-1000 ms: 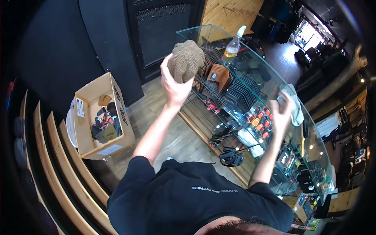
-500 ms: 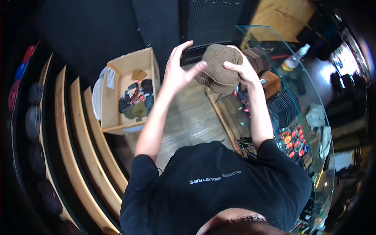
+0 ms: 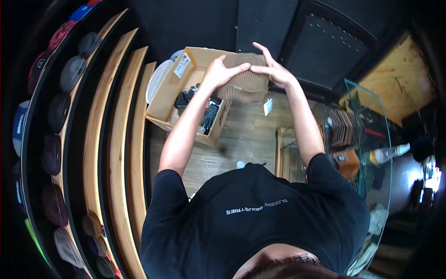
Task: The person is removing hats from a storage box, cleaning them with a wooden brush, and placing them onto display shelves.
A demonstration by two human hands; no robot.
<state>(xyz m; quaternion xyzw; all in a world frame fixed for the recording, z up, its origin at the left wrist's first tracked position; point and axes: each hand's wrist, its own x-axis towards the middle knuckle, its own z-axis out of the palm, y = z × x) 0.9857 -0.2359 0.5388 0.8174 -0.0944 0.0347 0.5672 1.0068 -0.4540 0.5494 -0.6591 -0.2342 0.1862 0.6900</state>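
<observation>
A brown ribbed knit beanie point(image 3: 242, 88) is held up in front of me, over the floor beside the cardboard box. My left hand point(image 3: 219, 76) grips its left side, thumb lying across the knit and fingers mostly hidden behind. On the other side my right hand point(image 3: 277, 75) holds the beanie with its thumb near the left thumb, one finger sticking up past the edge. A white tag point(image 3: 268, 107) shows just below the beanie's right side.
An open cardboard box point(image 3: 162, 102) with mixed dark items stands beyond my left forearm. Wooden shelves point(image 3: 120, 135) with several caps point(image 3: 72, 74) run along the left. At right, a glass case point(image 3: 367, 95) has folded brown knitwear point(image 3: 344, 126), a brown box point(image 3: 346, 162) and a spray bottle point(image 3: 388, 154).
My view has swung right, so the glass case sits farther toward the right edge. My left hand, earlier spread with its thumb at the beanie, has closed onto it; the beanie has turned.
</observation>
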